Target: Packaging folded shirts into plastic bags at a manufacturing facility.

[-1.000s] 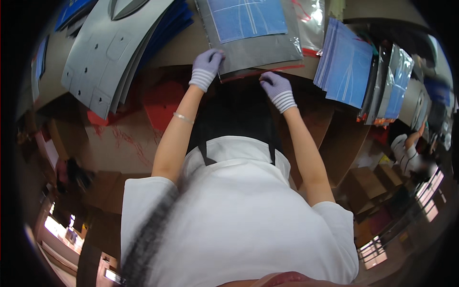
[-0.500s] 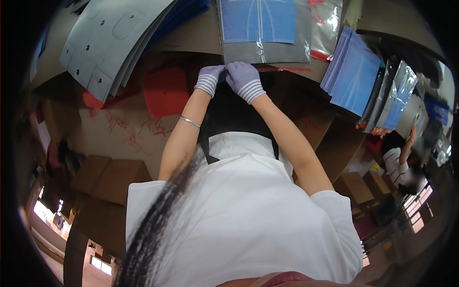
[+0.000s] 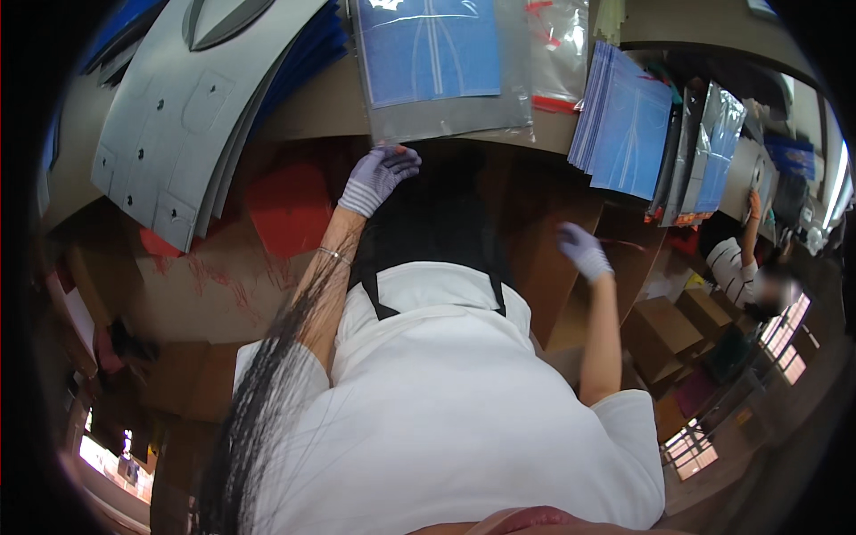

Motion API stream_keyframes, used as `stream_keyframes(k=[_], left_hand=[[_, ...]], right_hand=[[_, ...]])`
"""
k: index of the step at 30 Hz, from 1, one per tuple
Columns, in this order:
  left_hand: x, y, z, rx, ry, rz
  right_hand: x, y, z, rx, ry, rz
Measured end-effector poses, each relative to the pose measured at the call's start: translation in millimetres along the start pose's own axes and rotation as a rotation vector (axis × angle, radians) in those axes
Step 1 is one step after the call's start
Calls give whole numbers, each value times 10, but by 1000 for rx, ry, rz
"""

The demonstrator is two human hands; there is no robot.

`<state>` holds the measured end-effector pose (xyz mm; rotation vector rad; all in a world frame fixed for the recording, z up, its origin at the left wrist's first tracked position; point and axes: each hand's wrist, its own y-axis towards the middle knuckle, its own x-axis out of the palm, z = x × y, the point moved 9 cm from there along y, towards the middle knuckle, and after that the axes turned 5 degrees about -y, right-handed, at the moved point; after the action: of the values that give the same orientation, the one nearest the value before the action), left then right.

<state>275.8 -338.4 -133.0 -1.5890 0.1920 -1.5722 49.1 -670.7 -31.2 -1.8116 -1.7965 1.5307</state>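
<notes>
The right hand (image 3: 584, 251) is smeared by motion, so whether its fingers close on the thin red strip (image 3: 629, 242) beside it cannot be told. The left hand (image 3: 379, 174) rests at the desk (image 3: 312, 111) edge, fingertips partly lost against the clear bag (image 3: 446, 71) holding a blue sheet, whose top is cut off by the frame. The grey panels (image 3: 178, 116) also run out of view at the top. A co-worker (image 3: 744, 272) at far right is small and blurred.

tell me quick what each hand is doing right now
Left hand: gloved, fingers curled at the near edge of the grey sheet in a clear bag; a grip cannot be told.
Right hand: gloved, blurred, off the table; cannot be told.
</notes>
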Motion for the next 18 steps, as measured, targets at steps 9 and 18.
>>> stream_keyframes(k=[9, 18], left_hand=[[411, -26, 884, 400, -379, -85], [638, 151, 696, -82, -1195, -467]], right_hand=[[640, 1688, -2228, 29, 853, -229], [-682, 1944, -2526, -100, -118, 599]])
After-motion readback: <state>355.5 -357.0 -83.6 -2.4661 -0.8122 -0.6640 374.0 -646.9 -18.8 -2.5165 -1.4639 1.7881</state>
